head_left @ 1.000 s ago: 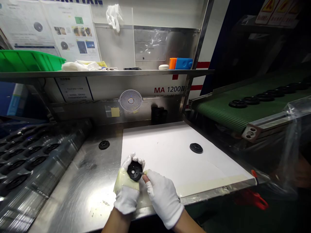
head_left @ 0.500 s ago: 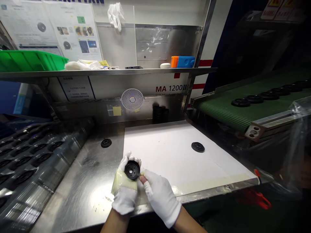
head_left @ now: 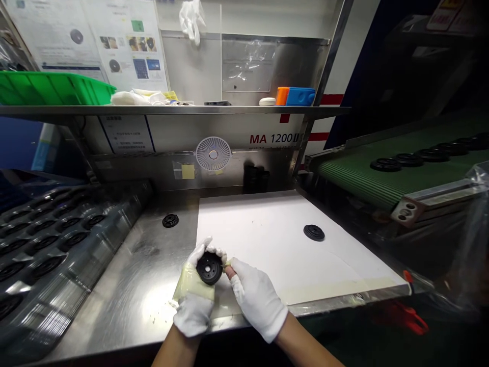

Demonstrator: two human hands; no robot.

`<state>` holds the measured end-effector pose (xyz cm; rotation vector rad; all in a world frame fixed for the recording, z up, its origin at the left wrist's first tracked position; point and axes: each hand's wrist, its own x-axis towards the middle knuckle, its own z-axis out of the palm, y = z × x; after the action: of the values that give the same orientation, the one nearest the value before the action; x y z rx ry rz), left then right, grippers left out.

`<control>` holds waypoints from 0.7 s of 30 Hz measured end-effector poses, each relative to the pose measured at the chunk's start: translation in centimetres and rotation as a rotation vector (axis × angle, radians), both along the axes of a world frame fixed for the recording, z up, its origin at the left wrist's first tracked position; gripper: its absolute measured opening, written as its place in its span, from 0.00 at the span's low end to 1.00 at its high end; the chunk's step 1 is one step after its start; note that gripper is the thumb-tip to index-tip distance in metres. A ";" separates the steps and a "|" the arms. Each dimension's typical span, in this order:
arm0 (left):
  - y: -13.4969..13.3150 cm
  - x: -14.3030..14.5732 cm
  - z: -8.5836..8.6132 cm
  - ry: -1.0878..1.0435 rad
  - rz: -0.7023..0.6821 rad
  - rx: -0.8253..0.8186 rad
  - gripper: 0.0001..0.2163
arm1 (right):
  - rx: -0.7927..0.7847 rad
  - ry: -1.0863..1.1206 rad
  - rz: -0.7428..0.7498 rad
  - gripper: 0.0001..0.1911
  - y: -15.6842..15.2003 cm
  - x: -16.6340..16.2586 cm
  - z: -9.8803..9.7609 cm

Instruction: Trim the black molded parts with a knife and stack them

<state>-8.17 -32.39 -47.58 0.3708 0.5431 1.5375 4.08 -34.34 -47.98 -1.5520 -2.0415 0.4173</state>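
Note:
My left hand (head_left: 194,293), in a white glove with pale yellow wrapping over the palm, grips a round black grooved disc (head_left: 214,261). Its face with the centre hole is tilted up toward me. At the disc's right rim is my right hand (head_left: 260,298), gloved in white with the thumb tip bare. Thumb and fingers are pinched together there; what they hold, if anything, is too small to make out. One similar black disc (head_left: 170,220) lies on the metal tabletop to the left, and another black disc (head_left: 314,232) rests on the white sheet (head_left: 252,237) to the right.
Trays of black discs (head_left: 42,244) stand along the left side. On the right, a green conveyor belt (head_left: 351,176) carries several more discs. A shelf (head_left: 229,109) with a green bin (head_left: 57,89) runs across the back, above a small white fan (head_left: 213,154).
The camera view has shifted slightly, moving the scene a little to the right. The disc has turned a little in my left hand, and my right hand is still at its rim.

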 end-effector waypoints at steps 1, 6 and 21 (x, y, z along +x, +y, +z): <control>0.3 0.1 0.1 -0.028 -0.016 -0.014 0.06 | 0.024 -0.041 -0.020 0.14 0.0 -0.1 -0.1; 0.9 0.7 0.4 -0.136 -0.040 -0.051 0.04 | 0.081 -0.128 -0.072 0.14 -0.2 -0.6 -0.8; -0.1 -0.5 0.3 -0.079 -0.220 0.016 0.17 | 0.078 -0.038 -0.050 0.11 -0.5 -0.5 -1.0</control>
<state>-8.67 -32.52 -47.30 0.3684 0.4141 1.3391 3.60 -34.85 -49.03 -1.5715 -2.0180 0.2876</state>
